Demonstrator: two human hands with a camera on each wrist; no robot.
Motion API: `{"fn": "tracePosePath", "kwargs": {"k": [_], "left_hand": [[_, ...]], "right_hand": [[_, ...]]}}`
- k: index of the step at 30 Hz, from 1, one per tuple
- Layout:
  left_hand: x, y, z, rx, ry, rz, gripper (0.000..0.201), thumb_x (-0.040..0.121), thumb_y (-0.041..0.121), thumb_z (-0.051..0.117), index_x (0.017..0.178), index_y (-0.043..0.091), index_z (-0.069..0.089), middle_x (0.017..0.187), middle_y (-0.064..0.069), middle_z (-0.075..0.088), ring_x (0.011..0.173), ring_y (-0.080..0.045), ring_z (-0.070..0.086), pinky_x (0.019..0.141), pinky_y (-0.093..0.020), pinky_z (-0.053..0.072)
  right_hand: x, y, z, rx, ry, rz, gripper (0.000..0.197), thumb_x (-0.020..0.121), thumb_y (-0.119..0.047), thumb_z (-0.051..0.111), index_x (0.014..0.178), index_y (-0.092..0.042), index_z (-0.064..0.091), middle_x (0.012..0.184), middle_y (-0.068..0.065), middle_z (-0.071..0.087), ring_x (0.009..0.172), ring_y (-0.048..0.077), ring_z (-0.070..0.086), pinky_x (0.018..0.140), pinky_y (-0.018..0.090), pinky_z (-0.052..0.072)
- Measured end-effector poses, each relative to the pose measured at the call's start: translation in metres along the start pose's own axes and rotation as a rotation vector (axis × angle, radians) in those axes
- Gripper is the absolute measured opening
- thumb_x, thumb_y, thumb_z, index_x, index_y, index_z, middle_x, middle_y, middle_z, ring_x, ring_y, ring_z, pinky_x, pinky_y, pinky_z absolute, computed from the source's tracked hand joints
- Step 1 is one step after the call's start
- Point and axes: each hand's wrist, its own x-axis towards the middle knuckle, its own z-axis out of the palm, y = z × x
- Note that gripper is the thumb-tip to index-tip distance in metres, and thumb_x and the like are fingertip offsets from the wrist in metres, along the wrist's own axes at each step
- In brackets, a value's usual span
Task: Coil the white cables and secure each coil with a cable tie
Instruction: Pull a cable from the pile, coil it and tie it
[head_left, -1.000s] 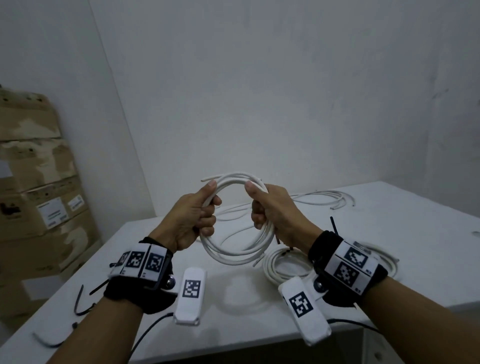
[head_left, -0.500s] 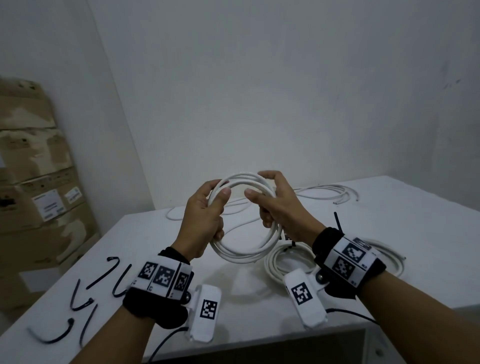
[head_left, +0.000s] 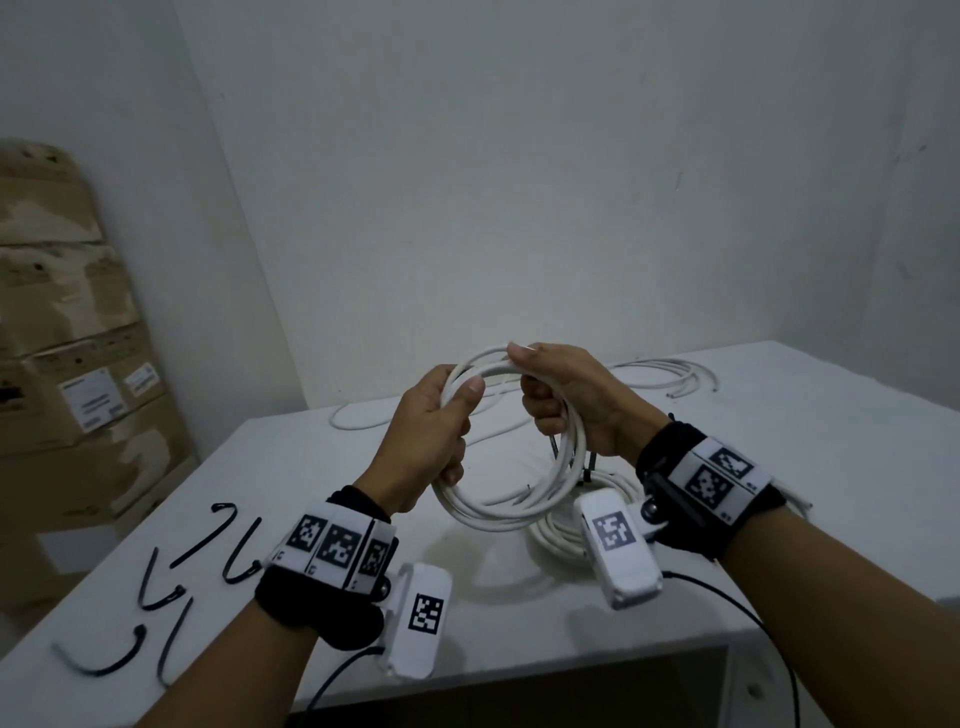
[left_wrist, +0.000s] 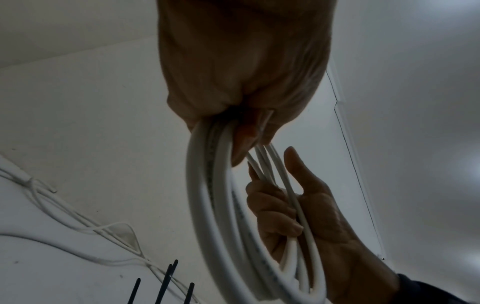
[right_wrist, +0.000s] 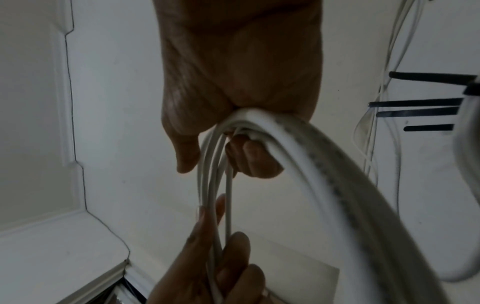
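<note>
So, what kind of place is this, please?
Probably a storeroom or plain workroom: bare white walls, stacked cardboard boxes with shipping labels in the corner, and a white table holding loose white cables and black cable ties.

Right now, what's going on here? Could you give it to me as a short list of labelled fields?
Activity: a person winds a white cable coil held up above the table
Left hand: grips the coil's left side
Right hand: grips the coil's top right
Tie on held coil: none visible
Spare cable ties: black, loose on the table's near left
Other coil: lying on the table under the right wrist
Loose cable: white, at the table's far side
Background: cardboard boxes stacked at left
</note>
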Motion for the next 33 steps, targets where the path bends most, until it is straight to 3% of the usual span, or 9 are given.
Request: {"fn": "tracePosePath", "kwargs": {"k": [6,11,13,15,18,21,25,30,33], "left_hand": [[0.002,-0.005,0.004,-0.078,0.155,-0.107,0.029,0.093,0.035,0.061,0.085,0.012,0.044,0.054,0.002,0.039,0.037,-0.010,0.032,0.038,-0.023,0.033],[0.004,-0.010,0.003,0.009,0.178,-0.085,0.031,0.094,0.035,0.059,0.077,0.014,0.044,0.059,0.000,0.037,0.038,-0.009,0.033,0.037,-0.022,0.032],[0.005,-0.009,-0.001,0.035,0.176,-0.065,0.032,0.094,0.037,0.059,0.077,0.014,0.045,0.058,0.001,0.037,0.039,-0.010,0.034,0.039,-0.022,0.032],[0.005,-0.007,-0.005,0.053,0.169,-0.057,0.033,0.094,0.038,0.059,0.076,0.013,0.046,0.057,0.001,0.038,0.040,-0.010,0.034,0.040,-0.024,0.033],[0.003,-0.004,-0.007,0.092,0.135,-0.024,0.034,0.093,0.037,0.060,0.072,0.015,0.044,0.057,0.000,0.038,0.042,-0.012,0.034,0.042,-0.024,0.033],[0.003,-0.001,-0.005,0.089,0.118,0.005,0.032,0.093,0.035,0.060,0.074,0.014,0.045,0.056,0.001,0.040,0.041,-0.011,0.035,0.043,-0.025,0.034],[0.003,-0.001,-0.017,0.105,0.084,0.000,0.027,0.091,0.031,0.064,0.081,0.008,0.054,0.059,0.000,0.048,0.051,-0.014,0.047,0.049,-0.030,0.046],[0.009,0.012,-0.040,0.309,-0.013,0.037,0.035,0.080,0.035,0.074,0.105,0.012,0.065,0.095,0.002,0.068,0.084,-0.011,0.065,0.074,-0.025,0.051],[0.010,0.027,-0.040,0.361,-0.217,-0.046,0.037,0.088,0.041,0.062,0.099,0.006,0.063,0.079,-0.002,0.065,0.061,-0.018,0.064,0.055,-0.030,0.052]], "right_hand": [[-0.003,0.004,0.002,-0.213,0.101,-0.224,0.009,0.092,-0.021,0.060,0.087,-0.013,0.059,0.053,-0.003,0.040,0.042,0.011,0.030,0.039,0.018,0.027],[-0.002,0.001,-0.003,-0.792,0.067,-0.344,0.017,0.096,-0.027,0.052,0.101,-0.015,0.062,0.072,0.003,0.060,0.058,0.019,0.056,0.050,0.030,0.048],[0.000,-0.005,-0.003,-1.067,-0.008,-0.323,0.027,0.092,-0.040,0.056,0.097,-0.013,0.059,0.077,0.000,0.060,0.069,0.019,0.058,0.062,0.031,0.046],[0.004,-0.013,0.000,-1.357,-0.044,-0.307,0.040,0.085,-0.055,0.059,0.088,-0.016,0.053,0.071,-0.005,0.053,0.067,0.016,0.052,0.058,0.029,0.037],[0.013,-0.026,0.004,-1.674,0.009,-0.346,0.041,0.081,-0.055,0.062,0.085,-0.016,0.054,0.075,-0.003,0.054,0.072,0.018,0.051,0.061,0.029,0.032],[0.017,-0.027,0.015,-1.439,-0.096,-0.230,0.027,0.087,-0.038,0.062,0.097,-0.014,0.056,0.077,-0.001,0.058,0.070,0.019,0.057,0.061,0.027,0.040],[0.018,-0.012,0.022,-1.307,-0.036,-0.267,0.031,0.092,-0.026,0.054,0.065,-0.013,0.048,0.058,-0.001,0.047,0.054,0.015,0.044,0.051,0.028,0.031],[0.015,-0.004,0.034,-1.316,-0.113,-0.307,0.025,0.091,-0.018,0.052,0.067,-0.011,0.050,0.059,-0.002,0.046,0.056,0.014,0.043,0.047,0.019,0.029],[0.018,-0.005,0.046,-1.266,-0.137,-0.326,0.022,0.089,-0.014,0.055,0.068,-0.013,0.055,0.060,-0.007,0.049,0.055,0.006,0.043,0.047,0.011,0.034]]}}
